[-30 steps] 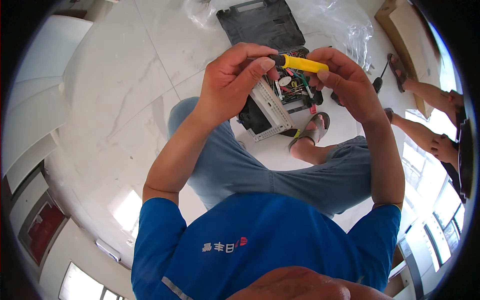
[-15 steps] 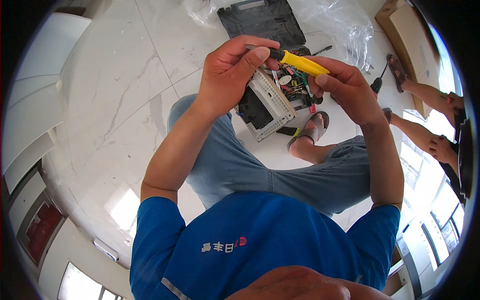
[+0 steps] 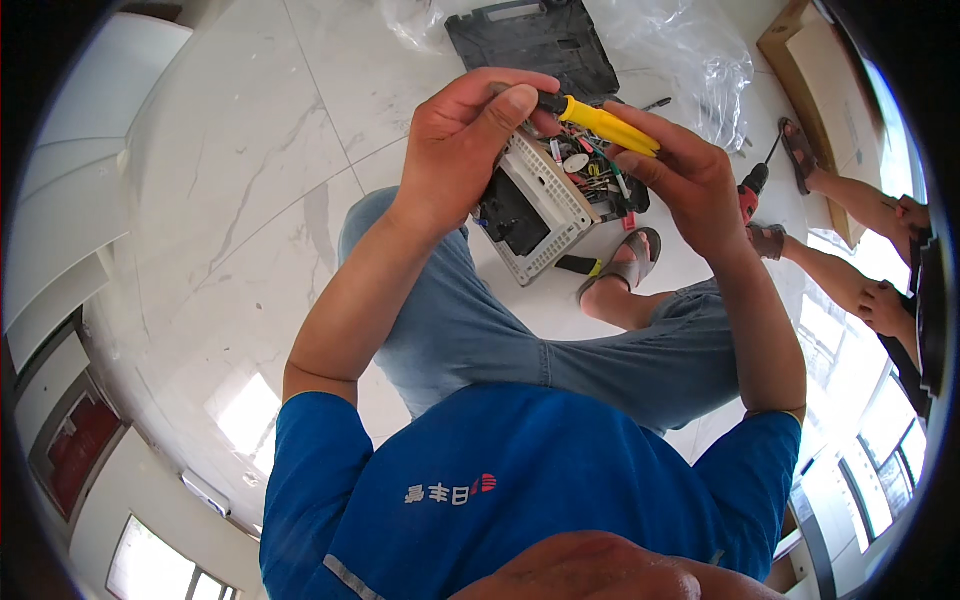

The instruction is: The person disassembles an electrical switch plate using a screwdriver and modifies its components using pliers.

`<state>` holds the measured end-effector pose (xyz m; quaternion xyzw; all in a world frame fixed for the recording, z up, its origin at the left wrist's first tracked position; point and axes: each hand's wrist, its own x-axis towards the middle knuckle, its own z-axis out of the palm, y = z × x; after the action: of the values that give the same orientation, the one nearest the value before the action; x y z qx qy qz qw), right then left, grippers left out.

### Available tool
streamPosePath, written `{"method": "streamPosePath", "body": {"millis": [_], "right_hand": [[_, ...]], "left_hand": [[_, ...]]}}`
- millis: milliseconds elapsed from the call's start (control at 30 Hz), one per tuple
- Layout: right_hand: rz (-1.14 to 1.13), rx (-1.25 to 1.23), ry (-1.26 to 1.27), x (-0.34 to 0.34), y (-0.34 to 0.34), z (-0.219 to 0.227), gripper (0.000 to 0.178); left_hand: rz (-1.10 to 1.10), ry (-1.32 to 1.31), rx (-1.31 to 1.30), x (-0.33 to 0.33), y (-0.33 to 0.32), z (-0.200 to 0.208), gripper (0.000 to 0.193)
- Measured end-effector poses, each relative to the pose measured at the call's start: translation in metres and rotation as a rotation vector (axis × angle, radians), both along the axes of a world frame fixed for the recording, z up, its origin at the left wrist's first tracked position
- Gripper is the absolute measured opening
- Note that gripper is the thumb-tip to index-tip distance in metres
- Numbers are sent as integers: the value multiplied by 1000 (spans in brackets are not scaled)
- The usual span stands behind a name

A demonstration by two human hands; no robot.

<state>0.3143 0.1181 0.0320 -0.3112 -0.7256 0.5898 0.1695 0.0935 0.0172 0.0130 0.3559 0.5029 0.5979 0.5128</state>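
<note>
Head view, upper middle of the frame: the left hand (image 3: 470, 150) and right hand (image 3: 685, 180) both clamp a yellow-handled tool (image 3: 600, 122), smooth plastic with a black end. Beneath lies a pale perforated box (image 3: 545, 215) with coloured wires (image 3: 595, 170), above glossy marble floor (image 3: 250, 200).

Single head-worn fisheye view, looking steeply down over wearer's chest. Close range: left hand (image 3: 465, 150) and right hand (image 3: 685, 175) in upper centre. Marble floor (image 3: 230, 200) curves toward rim. No second view to compare.
</note>
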Motion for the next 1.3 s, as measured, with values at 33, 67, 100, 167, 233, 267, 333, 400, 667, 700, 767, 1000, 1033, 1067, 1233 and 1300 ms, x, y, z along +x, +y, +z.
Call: {"method": "streamPosePath", "body": {"millis": [33,67,100,167,233,267,333,400,667,700,767,1000,1033,1067,1233,1300], "right_hand": [[0,1,1,1,1,1,39],[3,-117,10,2,4,2,37],[6,-235,20,4,6,2,37],[6,-321,82,6,9,-3,37],[7,-409,141,7,10,-4,39],[1,-485,154,7,11,-4,39],[-5,-560,165,8,11,-4,40],[-6,-557,148,9,10,-5,39],[73,-291,126,2,6,-1,44],[105,-255,156,2,6,-2,46],[81,-212,146,2,4,0,45],[-42,-409,104,1,0,5,47],[-37,-415,106,3,0,4,47],[-4,-484,57,6,1,3,48],[-36,-481,-56,-3,-8,7,45],[-183,-460,13,-6,-7,10,41]], "left_hand": [[0,1,1,0,0,0,24],[-13,-5,2,1,0,-1,30],[-27,-9,3,1,1,-1,36],[-34,-25,7,1,0,1,37],[-39,-44,9,0,-1,1,39],[-26,-27,4,-1,0,0,38],[-13,-12,0,-2,0,0,38],[-15,-49,-10,-4,-1,-1,33],[82,-221,-162,-10,5,4,33],[90,-276,-179,-12,5,2,33],[71,-291,-171,-13,6,-1,35],[-8,-243,-169,-11,8,-1,35],[-51,-200,-166,-9,7,1,36],[-88,-213,-182,-6,9,0,36],[-129,-322,-279,-13,9,-11,46],[-83,-678,-408,-19,5,-13,54]]}}
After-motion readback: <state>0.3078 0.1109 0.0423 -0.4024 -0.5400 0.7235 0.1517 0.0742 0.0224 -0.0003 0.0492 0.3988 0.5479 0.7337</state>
